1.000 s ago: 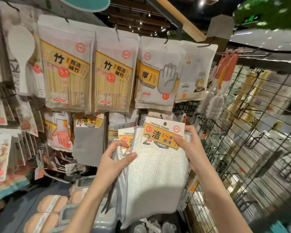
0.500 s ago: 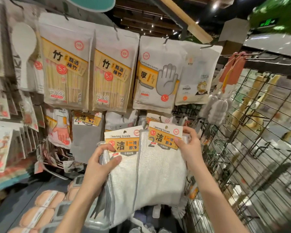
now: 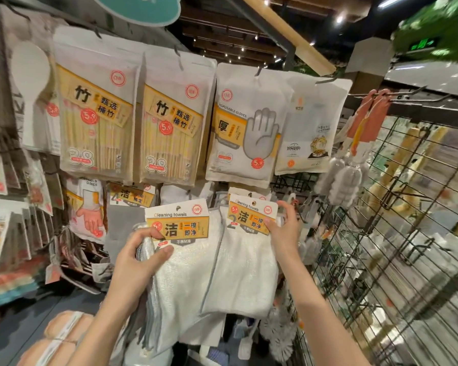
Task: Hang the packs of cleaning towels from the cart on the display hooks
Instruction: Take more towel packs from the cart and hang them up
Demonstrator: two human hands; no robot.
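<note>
We face the rack (image 3: 421,207) with a soft, floppy stack (image 3: 185,281) gripped in our left hand (image 3: 138,262). Our right hand (image 3: 283,228) pinches one pack (image 3: 243,265) by its stiff card header (image 3: 251,215), the likely best hold, near the hooks.

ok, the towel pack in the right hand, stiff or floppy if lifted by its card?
Probably floppy: below the card header pinched by the right hand, the towel pack is soft cloth that hangs and drapes. Likely light, since fingertips alone hold it. The card looks stiff enough to guide onto a hook.
</note>
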